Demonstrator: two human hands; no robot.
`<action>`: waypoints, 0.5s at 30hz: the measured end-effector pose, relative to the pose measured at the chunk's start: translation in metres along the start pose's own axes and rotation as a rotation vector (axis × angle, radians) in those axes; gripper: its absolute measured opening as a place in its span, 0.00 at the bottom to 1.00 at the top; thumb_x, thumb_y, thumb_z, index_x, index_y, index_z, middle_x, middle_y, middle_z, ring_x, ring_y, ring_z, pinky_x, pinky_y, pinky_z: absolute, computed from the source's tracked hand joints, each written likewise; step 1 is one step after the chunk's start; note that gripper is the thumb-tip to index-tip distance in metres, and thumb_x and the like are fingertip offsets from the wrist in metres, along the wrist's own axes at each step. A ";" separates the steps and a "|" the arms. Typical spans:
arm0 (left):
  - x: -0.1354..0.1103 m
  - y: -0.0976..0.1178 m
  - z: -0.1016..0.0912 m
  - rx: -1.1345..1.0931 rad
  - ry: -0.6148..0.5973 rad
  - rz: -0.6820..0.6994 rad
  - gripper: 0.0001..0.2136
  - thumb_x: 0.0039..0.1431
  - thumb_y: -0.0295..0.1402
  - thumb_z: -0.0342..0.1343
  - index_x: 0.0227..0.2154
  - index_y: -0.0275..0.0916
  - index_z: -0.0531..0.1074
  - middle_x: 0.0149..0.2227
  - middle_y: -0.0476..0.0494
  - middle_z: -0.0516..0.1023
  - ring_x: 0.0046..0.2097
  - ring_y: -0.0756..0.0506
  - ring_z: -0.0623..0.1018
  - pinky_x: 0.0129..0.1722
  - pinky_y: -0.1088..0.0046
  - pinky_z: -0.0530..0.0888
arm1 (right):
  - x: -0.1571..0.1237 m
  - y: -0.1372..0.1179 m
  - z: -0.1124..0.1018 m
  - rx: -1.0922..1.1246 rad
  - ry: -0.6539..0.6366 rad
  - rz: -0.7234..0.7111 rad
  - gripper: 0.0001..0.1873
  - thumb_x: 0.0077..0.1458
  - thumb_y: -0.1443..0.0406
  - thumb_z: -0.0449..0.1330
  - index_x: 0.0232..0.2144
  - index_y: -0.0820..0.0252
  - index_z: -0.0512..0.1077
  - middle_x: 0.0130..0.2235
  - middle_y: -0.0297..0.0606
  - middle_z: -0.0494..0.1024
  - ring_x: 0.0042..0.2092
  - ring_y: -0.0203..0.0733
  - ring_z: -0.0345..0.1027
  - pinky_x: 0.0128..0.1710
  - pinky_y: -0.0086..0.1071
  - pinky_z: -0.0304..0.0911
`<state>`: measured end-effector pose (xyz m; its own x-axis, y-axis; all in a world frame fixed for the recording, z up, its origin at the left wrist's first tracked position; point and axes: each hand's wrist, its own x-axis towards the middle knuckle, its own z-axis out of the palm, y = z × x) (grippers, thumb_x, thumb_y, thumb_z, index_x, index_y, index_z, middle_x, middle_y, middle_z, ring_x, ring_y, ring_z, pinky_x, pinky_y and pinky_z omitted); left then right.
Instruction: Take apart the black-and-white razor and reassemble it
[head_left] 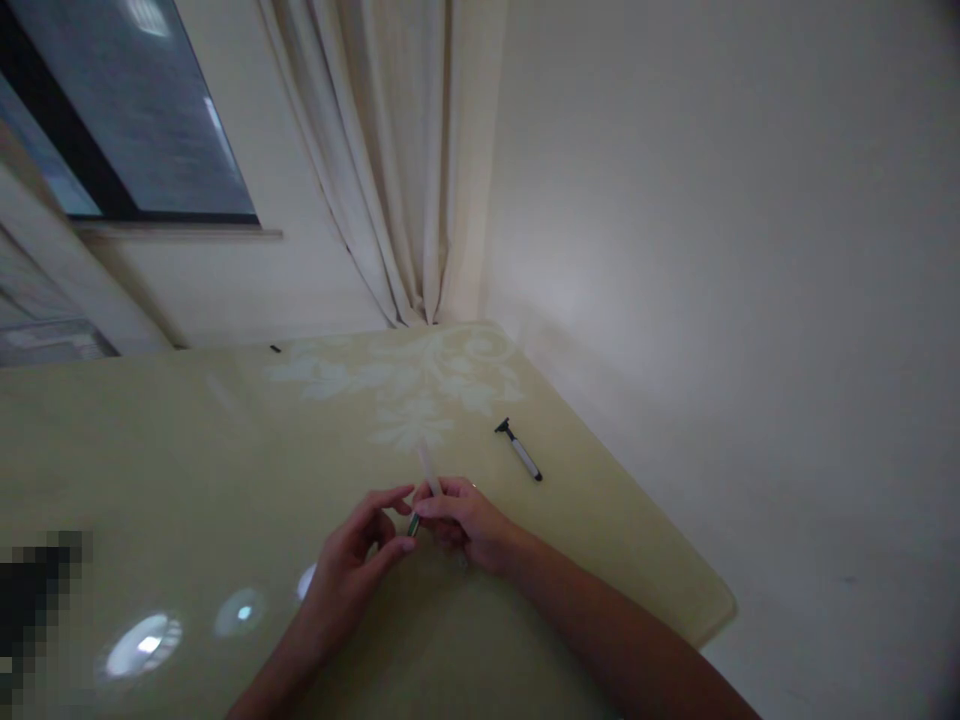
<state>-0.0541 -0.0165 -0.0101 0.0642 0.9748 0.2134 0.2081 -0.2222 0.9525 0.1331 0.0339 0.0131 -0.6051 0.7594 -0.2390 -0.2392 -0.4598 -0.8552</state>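
Note:
My left hand (364, 545) is curled, with thumb and fingertips around a small dark piece with a green stripe (414, 524). The thumb touches the lower end of this piece, and its upper end meets the fingertips of my right hand (461, 515). A pale translucent strip (427, 465) sticks up from between my right fingers, which are closed on it; its lower part is hidden. Both hands are just above the tabletop. Beyond my right hand lies a razor (523, 453) with a grey handle and black head, touched by neither hand.
The glossy yellow-green table (637, 530) has a pale floral pattern and a rounded right corner. A tiny black object (275, 349) lies near its far edge. A white wall (712, 300) borders the right side; a curtain (382, 150) and window (172, 110) are behind.

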 end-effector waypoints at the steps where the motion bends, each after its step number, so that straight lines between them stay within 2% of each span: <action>1: 0.000 0.001 0.000 -0.010 -0.018 0.015 0.20 0.58 0.39 0.66 0.54 0.48 0.77 0.42 0.46 0.77 0.31 0.50 0.72 0.32 0.73 0.72 | 0.000 0.000 0.000 -0.007 -0.006 0.005 0.16 0.44 0.58 0.71 0.30 0.61 0.71 0.21 0.22 0.61 0.20 0.26 0.41 0.20 0.29 0.33; 5: 0.000 0.004 0.001 -0.038 -0.061 0.032 0.18 0.57 0.38 0.67 0.51 0.49 0.79 0.48 0.44 0.74 0.31 0.51 0.72 0.36 0.72 0.73 | 0.001 0.004 0.000 -0.053 -0.023 0.008 0.20 0.44 0.54 0.73 0.29 0.60 0.70 0.22 0.23 0.61 0.21 0.27 0.44 0.21 0.28 0.36; 7: 0.000 0.006 0.000 -0.066 -0.032 0.008 0.17 0.56 0.39 0.67 0.49 0.47 0.79 0.44 0.45 0.75 0.31 0.51 0.72 0.35 0.72 0.72 | 0.002 0.004 -0.002 -0.129 -0.029 -0.031 0.22 0.52 0.47 0.67 0.29 0.61 0.71 0.24 0.25 0.63 0.22 0.28 0.45 0.21 0.28 0.38; 9: 0.001 0.008 -0.003 -0.092 0.025 -0.052 0.18 0.56 0.41 0.67 0.48 0.45 0.78 0.35 0.48 0.74 0.31 0.49 0.72 0.33 0.74 0.70 | 0.002 0.000 -0.006 -0.304 0.002 -0.164 0.26 0.63 0.45 0.56 0.31 0.61 0.74 0.27 0.30 0.67 0.24 0.30 0.51 0.23 0.28 0.44; 11: 0.002 0.010 -0.006 -0.106 0.087 -0.124 0.20 0.57 0.44 0.66 0.50 0.43 0.77 0.28 0.52 0.70 0.31 0.48 0.71 0.31 0.75 0.67 | 0.000 -0.007 -0.010 -0.562 0.098 -0.356 0.26 0.70 0.48 0.50 0.35 0.61 0.76 0.29 0.32 0.69 0.29 0.33 0.59 0.29 0.28 0.52; 13: 0.004 0.010 -0.009 -0.106 0.148 -0.175 0.23 0.56 0.46 0.66 0.51 0.41 0.77 0.27 0.52 0.69 0.30 0.48 0.70 0.30 0.75 0.66 | -0.003 -0.012 -0.014 -0.820 0.215 -0.509 0.19 0.70 0.54 0.53 0.38 0.61 0.77 0.31 0.33 0.71 0.34 0.36 0.63 0.35 0.29 0.56; 15: 0.005 0.008 -0.011 -0.111 0.191 -0.202 0.25 0.54 0.47 0.67 0.51 0.40 0.77 0.27 0.52 0.70 0.30 0.49 0.70 0.30 0.75 0.65 | -0.005 -0.013 -0.016 -1.020 0.275 -0.606 0.13 0.70 0.58 0.56 0.42 0.60 0.77 0.34 0.35 0.74 0.36 0.37 0.65 0.38 0.29 0.58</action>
<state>-0.0627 -0.0132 0.0014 -0.1550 0.9869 0.0439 0.0895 -0.0302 0.9955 0.1513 0.0429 0.0182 -0.3916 0.8547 0.3408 0.3543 0.4819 -0.8014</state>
